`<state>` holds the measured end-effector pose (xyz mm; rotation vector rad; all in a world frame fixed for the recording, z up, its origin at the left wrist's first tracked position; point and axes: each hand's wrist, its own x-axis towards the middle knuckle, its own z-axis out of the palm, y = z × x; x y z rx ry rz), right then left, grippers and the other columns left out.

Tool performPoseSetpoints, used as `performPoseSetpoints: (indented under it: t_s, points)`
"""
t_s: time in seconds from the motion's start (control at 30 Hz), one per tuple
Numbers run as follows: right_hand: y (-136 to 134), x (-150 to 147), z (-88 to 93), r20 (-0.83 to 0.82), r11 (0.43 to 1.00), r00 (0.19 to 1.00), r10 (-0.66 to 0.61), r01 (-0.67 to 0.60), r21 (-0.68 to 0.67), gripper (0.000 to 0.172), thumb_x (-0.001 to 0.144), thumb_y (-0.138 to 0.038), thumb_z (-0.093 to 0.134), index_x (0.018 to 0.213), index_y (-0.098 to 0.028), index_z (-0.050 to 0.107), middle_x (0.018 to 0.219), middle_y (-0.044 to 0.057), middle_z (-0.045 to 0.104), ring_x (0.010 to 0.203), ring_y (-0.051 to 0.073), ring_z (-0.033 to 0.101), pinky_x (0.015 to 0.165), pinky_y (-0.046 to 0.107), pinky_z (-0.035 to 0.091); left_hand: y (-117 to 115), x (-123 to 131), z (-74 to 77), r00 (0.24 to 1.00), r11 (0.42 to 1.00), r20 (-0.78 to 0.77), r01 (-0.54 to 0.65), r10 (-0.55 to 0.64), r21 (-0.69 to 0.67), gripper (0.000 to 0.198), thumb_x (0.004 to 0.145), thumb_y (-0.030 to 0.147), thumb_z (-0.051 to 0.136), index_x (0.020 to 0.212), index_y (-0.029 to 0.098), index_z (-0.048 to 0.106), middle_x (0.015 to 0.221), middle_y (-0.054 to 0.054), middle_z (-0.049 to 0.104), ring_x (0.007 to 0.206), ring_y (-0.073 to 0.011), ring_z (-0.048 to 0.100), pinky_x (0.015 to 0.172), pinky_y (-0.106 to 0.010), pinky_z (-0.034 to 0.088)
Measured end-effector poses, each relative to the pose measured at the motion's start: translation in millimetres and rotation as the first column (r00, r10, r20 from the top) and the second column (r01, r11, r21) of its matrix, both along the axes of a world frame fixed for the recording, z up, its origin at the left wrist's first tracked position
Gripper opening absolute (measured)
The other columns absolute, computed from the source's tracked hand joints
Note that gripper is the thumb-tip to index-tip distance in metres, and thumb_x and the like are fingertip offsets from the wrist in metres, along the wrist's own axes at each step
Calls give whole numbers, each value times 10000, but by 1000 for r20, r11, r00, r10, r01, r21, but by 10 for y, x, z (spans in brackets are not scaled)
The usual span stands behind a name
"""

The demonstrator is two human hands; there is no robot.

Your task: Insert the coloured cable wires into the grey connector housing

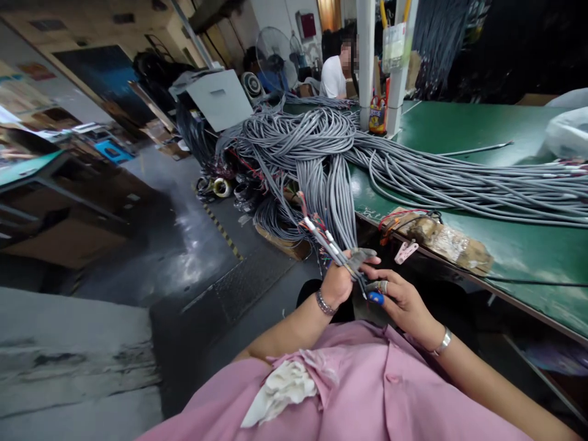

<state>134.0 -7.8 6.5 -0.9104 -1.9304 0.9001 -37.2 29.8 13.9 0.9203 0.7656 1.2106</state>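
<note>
Lower centre of frame: left hand (337,283) fingers clenched on the grey cable end (322,237), its stripped coloured wires pointing up-left; right hand (405,304) fingers wrapped round a blue-handled tool (375,297) meeting that cable beside the left thumb, with the grey cable bundle (331,184) draped over the green desk (505,248) edge above.

The person wears a pink button-front shirt (367,380) that leaves both forearms bare, with a crumpled white cloth (280,389) at its chest. A metal link bracelet (325,303) circles the wrist below the left grip (337,283), and a plain silver band (443,342) sits at the wrist of the right grip (407,304). A silver ring (384,286) shows on one finger of the right grip.
</note>
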Motion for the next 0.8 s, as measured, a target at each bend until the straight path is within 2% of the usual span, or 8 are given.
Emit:
performPoseSetpoints:
  t_s: [0.07, 0.13, 0.23, 0.3, 0.37, 0.47, 0.63, 0.8]
  points:
    - [-54, 92, -39, -30, 995, 997, -72, 70, -66, 165, 914, -311, 572, 956, -244, 717, 987, 72, 639, 868, 202, 617, 754, 319, 506, -5, -41, -3, 998, 998, -24, -49, 50, 39, 318, 819, 441, 658, 906, 138, 704, 505, 33, 551, 402, -60, 435, 518, -228, 433]
    - [-94, 163, -83, -78, 975, 985, -151, 136, -173, 179, 916, -343, 569, 915, -236, 712, 842, 46, 637, 720, 173, 594, 652, 295, 488, -24, -61, -4, 993, 997, -113, -20, 28, 71, 328, 851, 460, 619, 874, 144, 703, 420, 71, 419, 371, -59, 355, 491, -228, 402]
    - [-102, 196, -101, -175, 932, 956, -237, 172, -319, 225, 916, -398, 559, 857, -225, 692, 721, 19, 632, 603, 150, 563, 568, 274, 462, -64, -33, 8, 941, 980, -334, 111, -52, 162, 367, 852, 495, 611, 819, 142, 706, 508, 23, 514, 500, -96, 475, 579, -248, 440]
    - [-84, 180, -67, -226, 920, 939, -259, 168, -355, 265, 915, -427, 551, 808, -219, 673, 705, 17, 638, 588, 148, 564, 559, 273, 461, -80, 0, 22, 895, 949, -436, 210, -91, 235, 360, 810, 496, 667, 781, 138, 696, 635, -16, 604, 644, -127, 550, 677, -262, 462]
    - [-66, 152, -14, -256, 916, 932, -258, 152, -371, 278, 909, -443, 552, 793, -216, 661, 721, 20, 648, 597, 149, 567, 568, 275, 464, -84, 15, 30, 871, 921, -466, 298, -155, 251, 372, 788, 502, 688, 772, 131, 679, 703, -37, 636, 709, -146, 578, 709, -269, 467]
    - [-61, 114, 41, -289, 890, 918, -271, 125, -438, 236, 863, -442, 624, 827, -211, 659, 703, 11, 633, 595, 142, 548, 559, 267, 453, -83, -14, 20, 849, 907, -452, 384, -272, 175, 401, 803, 516, 664, 833, 116, 663, 679, -45, 639, 651, -145, 595, 638, -258, 464]
    - [-61, 58, 22, -369, 808, 856, -363, 91, -582, 245, 777, -419, 730, 807, -195, 636, 621, -21, 577, 543, 114, 497, 519, 242, 409, -103, -77, 6, 838, 902, -444, 411, -318, 130, 384, 734, 483, 745, 773, 114, 644, 588, -16, 597, 529, -108, 542, 531, -220, 427]
    - [16, 14, 40, -416, 794, 830, -372, 53, -605, 244, 741, -390, 765, 796, -187, 642, 633, -18, 585, 533, 100, 473, 497, 229, 373, -145, -39, 39, 814, 919, -504, 383, -290, 91, 341, 731, 436, 756, 744, 124, 620, 631, -29, 633, 554, -113, 571, 544, -217, 446]
